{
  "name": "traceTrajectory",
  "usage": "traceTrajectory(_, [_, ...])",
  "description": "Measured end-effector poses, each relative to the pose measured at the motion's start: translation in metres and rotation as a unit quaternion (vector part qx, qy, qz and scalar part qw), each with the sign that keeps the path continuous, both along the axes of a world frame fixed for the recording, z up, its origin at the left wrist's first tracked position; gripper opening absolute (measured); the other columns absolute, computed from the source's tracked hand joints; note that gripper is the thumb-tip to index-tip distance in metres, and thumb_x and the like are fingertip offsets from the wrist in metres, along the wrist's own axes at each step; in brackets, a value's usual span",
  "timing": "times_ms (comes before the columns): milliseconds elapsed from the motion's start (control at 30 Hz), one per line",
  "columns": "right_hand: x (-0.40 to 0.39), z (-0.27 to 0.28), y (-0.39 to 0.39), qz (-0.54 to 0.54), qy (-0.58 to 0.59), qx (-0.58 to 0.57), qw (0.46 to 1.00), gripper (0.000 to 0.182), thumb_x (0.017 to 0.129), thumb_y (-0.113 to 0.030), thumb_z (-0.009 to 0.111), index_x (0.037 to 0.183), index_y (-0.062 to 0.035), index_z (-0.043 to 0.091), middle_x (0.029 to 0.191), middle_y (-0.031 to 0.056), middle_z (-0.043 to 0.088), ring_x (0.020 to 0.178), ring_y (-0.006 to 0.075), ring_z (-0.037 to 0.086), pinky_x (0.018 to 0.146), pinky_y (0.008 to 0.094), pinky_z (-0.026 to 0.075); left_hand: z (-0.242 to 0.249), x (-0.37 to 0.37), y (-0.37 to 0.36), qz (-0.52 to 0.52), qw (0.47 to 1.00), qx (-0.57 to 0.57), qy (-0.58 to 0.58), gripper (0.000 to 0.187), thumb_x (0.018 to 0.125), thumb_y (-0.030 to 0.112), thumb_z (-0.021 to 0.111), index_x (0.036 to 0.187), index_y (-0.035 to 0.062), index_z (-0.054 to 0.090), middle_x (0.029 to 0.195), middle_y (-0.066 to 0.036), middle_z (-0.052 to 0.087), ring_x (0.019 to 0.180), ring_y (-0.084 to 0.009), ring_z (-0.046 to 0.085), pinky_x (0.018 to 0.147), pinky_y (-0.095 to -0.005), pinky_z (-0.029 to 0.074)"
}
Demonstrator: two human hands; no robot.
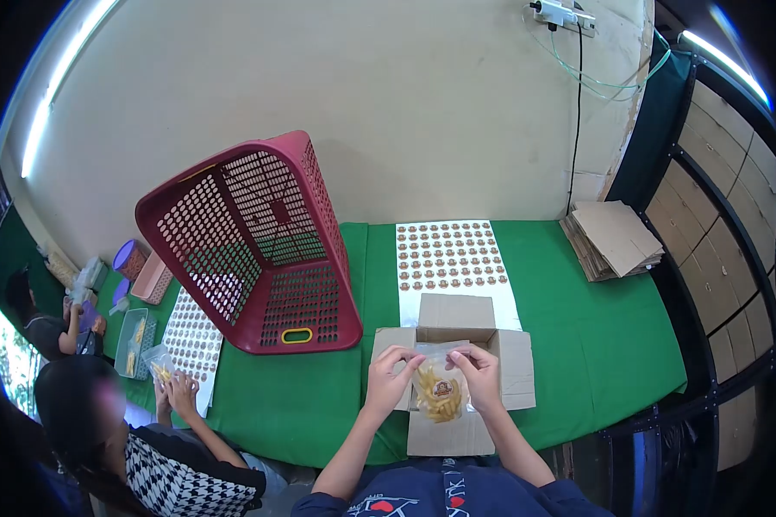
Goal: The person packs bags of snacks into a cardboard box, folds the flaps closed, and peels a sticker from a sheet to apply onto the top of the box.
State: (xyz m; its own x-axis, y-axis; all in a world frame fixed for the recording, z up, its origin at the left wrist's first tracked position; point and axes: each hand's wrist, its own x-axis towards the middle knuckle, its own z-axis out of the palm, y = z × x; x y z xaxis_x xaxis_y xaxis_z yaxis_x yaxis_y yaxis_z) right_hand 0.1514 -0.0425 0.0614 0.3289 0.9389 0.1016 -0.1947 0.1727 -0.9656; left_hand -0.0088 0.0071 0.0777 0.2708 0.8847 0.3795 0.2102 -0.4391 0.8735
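A clear plastic pouch (441, 395) of yellow, stick-like snack pieces hangs between my two hands, a round brown sticker on its front. My left hand (391, 379) pinches the pouch's upper left corner. At the upper right corner my right hand (478, 372) pinches it too. Behind and below the pouch stands an open cardboard box (514, 370) with its flaps folded outward; the pouch covers much of its inside. Just beyond the box lies a sheet of round stickers (453, 258), partly covered by the far flap.
A large maroon plastic basket (319, 250) lies tipped on its side on the green table (578, 345). Flattened cardboard (614, 237) is stacked at the right. On the left, a co-worker (147, 439) handles another pouch beside a second sticker sheet (190, 345) and a basket (135, 340). Another person sits farther back.
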Motion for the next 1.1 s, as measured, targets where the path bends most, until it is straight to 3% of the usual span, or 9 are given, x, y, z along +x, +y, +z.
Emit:
traceTrajectory(200, [0.003, -0.006, 0.000, 0.023, 0.017, -0.007, 1.000, 0.017, 0.087, -0.008, 0.052, 0.090, 0.0053, 0.063, 0.081, 0.0081, 0.064, 0.076, 0.0128, 0.060, 0.070, 0.0244, 0.046, -0.007, -0.006, 0.003, 0.014, 1.000, -0.019, -0.002, 0.014, 0.077, 0.012, 0.066, 0.081, -0.0015, 0.063, 0.075, -0.007, 0.060, 0.071, -0.0162, 0.059, 0.066, -0.0265, 0.045])
traceTrajectory(500, [0.003, -0.011, 0.001, 0.011, 0.026, -0.002, 1.000, 0.017, 0.086, -0.009, 0.052, 0.088, 0.0054, 0.062, 0.079, 0.0106, 0.063, 0.071, 0.0150, 0.060, 0.068, 0.0256, 0.047, -0.013, -0.005, 0.004, 0.024, 0.999, -0.033, -0.016, 0.015, 0.079, 0.012, 0.064, 0.078, -0.0031, 0.061, 0.073, -0.007, 0.059, 0.070, -0.0163, 0.059, 0.069, -0.0266, 0.047])
traceTrajectory(600, [0.003, -0.009, 0.002, -0.007, 0.027, -0.006, 1.000, 0.018, 0.087, -0.009, 0.052, 0.088, 0.0048, 0.062, 0.079, 0.0083, 0.063, 0.073, 0.0128, 0.059, 0.068, 0.0234, 0.046, -0.026, -0.003, 0.005, -0.018, 0.990, -0.122, -0.064, 0.017, 0.080, 0.011, 0.063, 0.090, -0.0016, 0.059, 0.086, -0.007, 0.058, 0.081, -0.0161, 0.058, 0.075, -0.0268, 0.046])
traceTrajectory(700, [0.014, 0.003, 0.008, -0.115, -0.012, 0.004, 0.993, 0.017, 0.087, -0.010, 0.052, 0.088, 0.0040, 0.062, 0.081, 0.0054, 0.062, 0.076, 0.0104, 0.057, 0.067, 0.0212, 0.044, -0.034, 0.009, 0.000, -0.007, 0.975, -0.121, -0.184, 0.031, 0.078, 0.011, 0.064, 0.106, 0.0003, 0.053, 0.102, -0.009, 0.053, 0.095, -0.0165, 0.054, 0.081, -0.0272, 0.044])
traceTrajectory(800, [0.010, 0.012, 0.009, -0.120, -0.065, 0.014, 0.991, 0.016, 0.087, -0.009, 0.052, 0.090, 0.0033, 0.062, 0.081, 0.0026, 0.061, 0.077, 0.0088, 0.055, 0.067, 0.0203, 0.043, -0.022, 0.014, -0.010, -0.039, 0.995, -0.072, -0.060, 0.046, 0.076, 0.009, 0.065, 0.117, 0.0015, 0.045, 0.113, -0.011, 0.047, 0.107, -0.0188, 0.048, 0.086, -0.0292, 0.042])
traceTrajectory(900, [-0.016, 0.019, 0.002, -0.046, -0.140, 0.038, 0.988, 0.017, 0.084, -0.010, 0.057, 0.096, 0.0016, 0.062, 0.094, 0.0059, 0.057, 0.081, 0.0106, 0.054, 0.070, 0.0218, 0.043, -0.005, 0.027, -0.015, -0.029, 0.998, 0.060, 0.004, 0.049, 0.074, 0.006, 0.065, 0.118, 0.0004, 0.046, 0.113, -0.013, 0.049, 0.107, -0.0216, 0.050, 0.087, -0.0315, 0.043])
traceTrajectory(1000, [-0.028, 0.014, 0.000, -0.007, -0.234, 0.079, 0.969, 0.022, 0.080, -0.010, 0.061, 0.099, 0.0002, 0.061, 0.103, 0.0082, 0.053, 0.088, 0.0140, 0.052, 0.075, 0.0252, 0.042, -0.021, 0.028, -0.011, -0.062, 0.989, -0.058, -0.120, 0.050, 0.072, 0.004, 0.064, 0.119, 0.0008, 0.046, 0.114, -0.015, 0.050, 0.107, -0.0242, 0.051, 0.087, -0.0327, 0.043])
traceTrajectory(1033, [-0.029, 0.011, 0.000, 0.000, -0.272, 0.095, 0.958, 0.024, 0.079, -0.011, 0.062, 0.100, -0.0003, 0.060, 0.106, 0.0088, 0.052, 0.091, 0.0153, 0.052, 0.077, 0.0265, 0.041, -0.022, 0.027, -0.010, -0.011, 0.991, -0.038, -0.132, 0.035, 0.076, 0.004, 0.063, 0.109, -0.0014, 0.053, 0.104, -0.013, 0.057, 0.095, -0.0204, 0.057, 0.082, -0.0301, 0.046])
traceTrajectory(1100, [-0.024, 0.011, 0.001, -0.048, -0.284, 0.082, 0.954, 0.027, 0.077, -0.011, 0.064, 0.102, -0.0003, 0.059, 0.107, 0.0094, 0.051, 0.093, 0.0167, 0.051, 0.080, 0.0281, 0.040, -0.022, 0.020, -0.009, -0.003, 0.978, -0.127, -0.166, 0.024, 0.079, 0.005, 0.062, 0.101, -0.0024, 0.056, 0.096, -0.010, 0.060, 0.089, -0.0167, 0.059, 0.078, -0.0278, 0.047])
